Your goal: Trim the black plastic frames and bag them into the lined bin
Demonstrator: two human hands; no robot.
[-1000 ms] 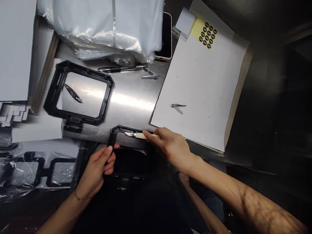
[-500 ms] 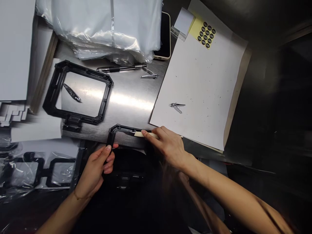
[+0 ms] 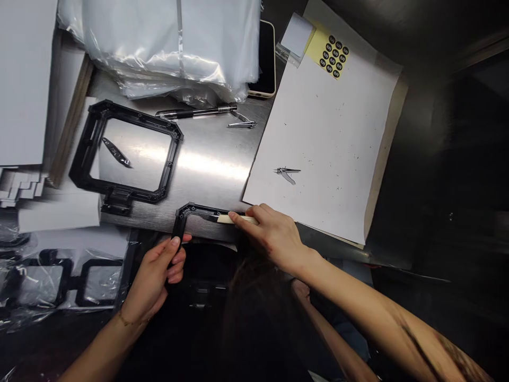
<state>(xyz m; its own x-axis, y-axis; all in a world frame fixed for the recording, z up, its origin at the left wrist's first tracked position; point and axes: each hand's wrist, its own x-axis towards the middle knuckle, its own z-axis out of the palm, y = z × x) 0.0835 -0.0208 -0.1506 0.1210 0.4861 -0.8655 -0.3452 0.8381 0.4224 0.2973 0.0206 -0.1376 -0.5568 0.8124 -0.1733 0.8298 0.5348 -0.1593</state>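
Observation:
My left hand (image 3: pixel 159 270) is closed round one side of a black plastic frame (image 3: pixel 191 208), held at the table's near edge. My right hand (image 3: pixel 274 233) grips a slim tool with a cream handle, which looks like a knife (image 3: pixel 226 218). Its thin dark blade lies along the frame's inner edge, by the top bar. The lower part of the held frame is lost against dark clothing. A second black frame (image 3: pixel 81 159) lies flat on the metal table, with a nail-clipper lever (image 3: pixel 116 152) inside its opening.
Beyond the frames are a pen (image 3: pixel 194 113), small clippers (image 3: pixel 242 123), a stack of clear bags (image 3: pixel 159 48) and a phone (image 3: pixel 267 58). At right, white paper (image 3: pixel 318 138) carries nail clippers (image 3: pixel 287 174), dark specks and a sticker sheet (image 3: pixel 318 45). Bagged frames (image 3: pixel 81 284) lie lower left.
The whole view has shifted slightly left. Both hands keep their grips, and the blade stays against the frame's inner edge.

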